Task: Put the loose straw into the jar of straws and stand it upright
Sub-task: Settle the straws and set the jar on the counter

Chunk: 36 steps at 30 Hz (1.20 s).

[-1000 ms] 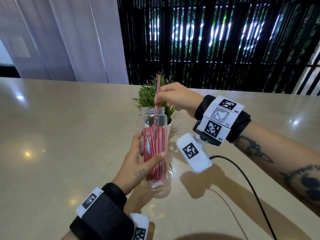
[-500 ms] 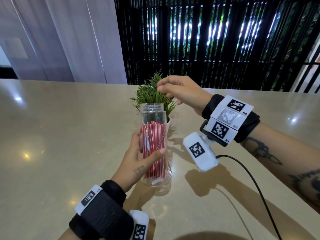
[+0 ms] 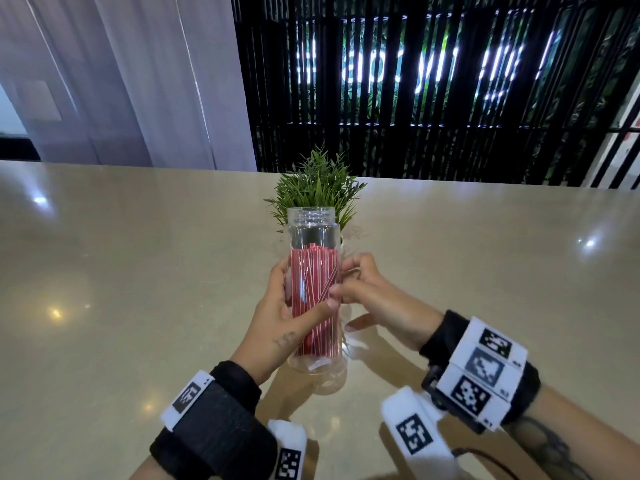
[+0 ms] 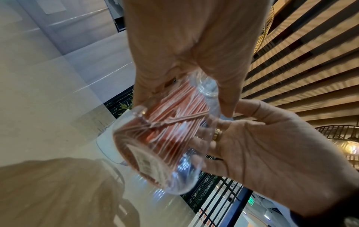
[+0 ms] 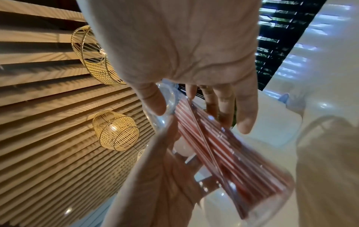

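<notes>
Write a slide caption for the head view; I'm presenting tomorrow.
Both hands, left hand and right hand, grip the clear jar of red straws.

Soft, even indoor light; small ceiling glints shine off the glossy tabletop [image 3: 138, 271], where hands and jar cast soft shadows. Beyond it, glowing signage flares behind dark slats [image 3: 415, 81]. Both wrist views look smeared and stretched toward their edges.

Clear jar [image 4: 174, 176] of red straws [image 4: 174, 122], gripped between left hand [image 4: 184, 46] and right hand [image 4: 262, 150].
</notes>
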Tool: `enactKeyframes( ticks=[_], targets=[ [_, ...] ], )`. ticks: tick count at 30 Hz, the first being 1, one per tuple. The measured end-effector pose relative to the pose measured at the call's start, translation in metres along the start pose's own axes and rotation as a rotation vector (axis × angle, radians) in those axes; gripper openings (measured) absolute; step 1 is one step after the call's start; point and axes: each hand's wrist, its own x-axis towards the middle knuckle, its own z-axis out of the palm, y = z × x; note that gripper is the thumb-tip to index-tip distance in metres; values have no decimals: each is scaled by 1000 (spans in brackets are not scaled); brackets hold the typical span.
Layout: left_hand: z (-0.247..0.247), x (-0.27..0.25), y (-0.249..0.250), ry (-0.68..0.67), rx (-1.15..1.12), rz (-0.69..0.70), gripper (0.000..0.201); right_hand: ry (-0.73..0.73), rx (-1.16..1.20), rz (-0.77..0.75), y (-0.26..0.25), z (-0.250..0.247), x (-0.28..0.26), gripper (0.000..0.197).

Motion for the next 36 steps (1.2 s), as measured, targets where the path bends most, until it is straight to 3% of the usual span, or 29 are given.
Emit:
enactKeyframes(
  ticks=[5, 8, 15, 21, 23, 26, 29, 33, 36],
  targets=[
    [-3, -13, -1, -32, 14, -14, 77, 85, 71, -55, 7, 23, -13, 34],
    [-2, -21, 1, -66, 39, 0, 83, 104, 75, -92, 9, 29, -22, 40],
    [11, -26, 10, -151, 81, 14, 85, 221, 87, -141, 18, 16, -41, 46],
    [34, -19, 11, 61, 283, 108, 77, 278, 47, -191, 25, -5, -47, 44],
    [41, -11, 8, 67, 254, 122, 78, 321, 27, -206, 30, -12, -44, 41],
    [49, 8, 2, -11, 137, 64, 84, 449, -64, -215, 37, -23, -35, 47],
    [55, 29, -2, -120, 104, 45, 77, 568, -136, -196, 36, -37, -21, 47],
    [61, 62, -4, -251, 108, 56, 76, 606, -147, -169, 34, -58, 1, 55],
    [65, 86, -9, -317, 108, 30, 78, 558, -211, -135, 36, -70, 16, 51]
  ],
)
